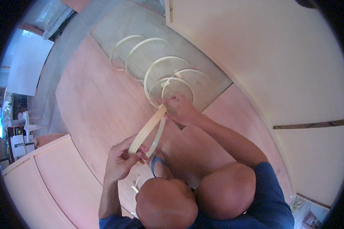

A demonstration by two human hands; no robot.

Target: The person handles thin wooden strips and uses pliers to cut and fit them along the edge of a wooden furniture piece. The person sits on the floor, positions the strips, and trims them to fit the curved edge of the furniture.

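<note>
A pale, wood-coloured edging strip [148, 128] runs between my two hands in front of my bent knees. My left hand [125, 155] is closed on its lower end, with the thumb and fingers around it. At the upper end, my right hand [179, 109] has its fingers curled on the strip. A second, thinner length [156, 139] hangs beside the first, and I cannot tell whether both are one piece. Beyond my right hand the strip curls into several loose loops [146, 78] lying on the floor and on a pinkish board.
Under the loops lies the large pinkish board [91, 84] on the grey floor [120, 23]. Big pale panels [256, 49] stand to the right. A framed panel [53, 171] is at the lower left. Farther left are a white sheet [28, 63] and a white chair [28, 126].
</note>
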